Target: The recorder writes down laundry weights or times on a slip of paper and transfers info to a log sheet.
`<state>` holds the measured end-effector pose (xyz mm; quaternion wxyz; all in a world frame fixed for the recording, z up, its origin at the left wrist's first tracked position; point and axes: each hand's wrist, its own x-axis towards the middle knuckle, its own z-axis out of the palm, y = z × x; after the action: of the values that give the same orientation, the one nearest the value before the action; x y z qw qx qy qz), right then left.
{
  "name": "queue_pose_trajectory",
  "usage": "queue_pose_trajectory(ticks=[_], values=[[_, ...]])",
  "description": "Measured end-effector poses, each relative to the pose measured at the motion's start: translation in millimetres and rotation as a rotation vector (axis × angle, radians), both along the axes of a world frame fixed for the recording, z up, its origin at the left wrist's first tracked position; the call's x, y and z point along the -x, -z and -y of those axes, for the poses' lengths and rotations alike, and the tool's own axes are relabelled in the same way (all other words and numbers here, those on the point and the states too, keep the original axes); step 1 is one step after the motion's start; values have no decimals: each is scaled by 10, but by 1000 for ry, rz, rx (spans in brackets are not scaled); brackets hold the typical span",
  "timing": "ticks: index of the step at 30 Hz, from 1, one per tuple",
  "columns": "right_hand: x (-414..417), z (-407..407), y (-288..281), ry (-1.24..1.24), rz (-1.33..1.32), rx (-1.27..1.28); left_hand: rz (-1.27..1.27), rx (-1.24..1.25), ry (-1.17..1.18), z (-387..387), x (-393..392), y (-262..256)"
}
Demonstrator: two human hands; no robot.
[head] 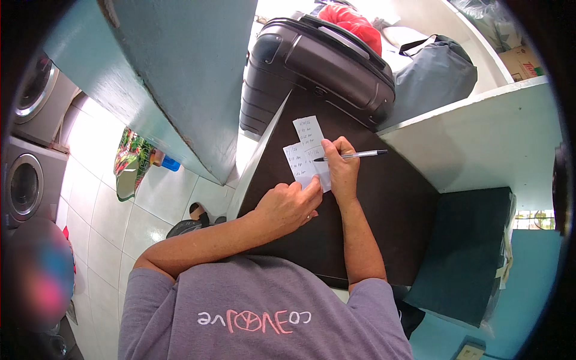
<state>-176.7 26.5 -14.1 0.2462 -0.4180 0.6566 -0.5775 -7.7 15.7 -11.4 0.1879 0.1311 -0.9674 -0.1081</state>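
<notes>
My right hand [344,168] is shut around a ballpoint pen [364,154] with a clear barrel and dark ends. The pen's tip meets a small white paper slip [318,170] bearing handwriting. Another handwritten slip [292,157] lies partly beneath it, and a further written paper piece [308,128] extends above. I cannot tell whether the upper piece is separate. My left hand [290,204] rests on the dark brown tabletop [378,234], its index fingertip pressing the papers' lower part. The other left fingers are curled, and nothing is gripped between them.
A dark hard-shell suitcase [333,67] stands beyond the table, beside a grey bag [441,67]. A pale partition [486,135] borders the right side, near a dark green box-like object [463,252]. At left are a blue-grey panel [193,81], a patterned bag [130,164] and front-loading machines [27,184].
</notes>
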Motion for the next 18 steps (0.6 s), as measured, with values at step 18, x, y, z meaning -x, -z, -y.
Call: queue_pose_trajectory(ticks=[18], values=[[5, 5, 5, 10, 29, -5, -3, -25, 1, -4, 0, 3]])
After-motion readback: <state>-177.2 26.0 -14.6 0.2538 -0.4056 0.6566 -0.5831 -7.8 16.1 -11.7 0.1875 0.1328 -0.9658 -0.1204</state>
